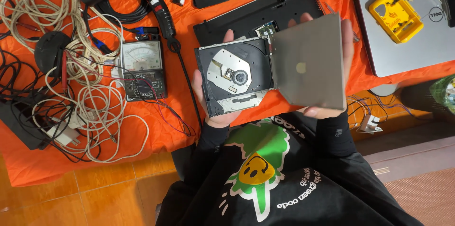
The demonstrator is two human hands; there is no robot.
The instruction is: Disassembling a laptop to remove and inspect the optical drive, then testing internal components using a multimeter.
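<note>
Left hand [213, 105] cradles the optical drive's [237, 76] open tray; right hand [339, 64] clasps its metal casing [308, 62] at three o'clock, seemingly sliding them apart; a steady pull looks needed

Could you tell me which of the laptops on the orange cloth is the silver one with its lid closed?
The silver laptop at far right, carrying a yellow case; the black laptops beside it lie opened up.

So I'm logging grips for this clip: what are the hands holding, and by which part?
Both hold one optical drive: left hand under its open tray end, right hand around the grey metal casing's outer edge.
</note>
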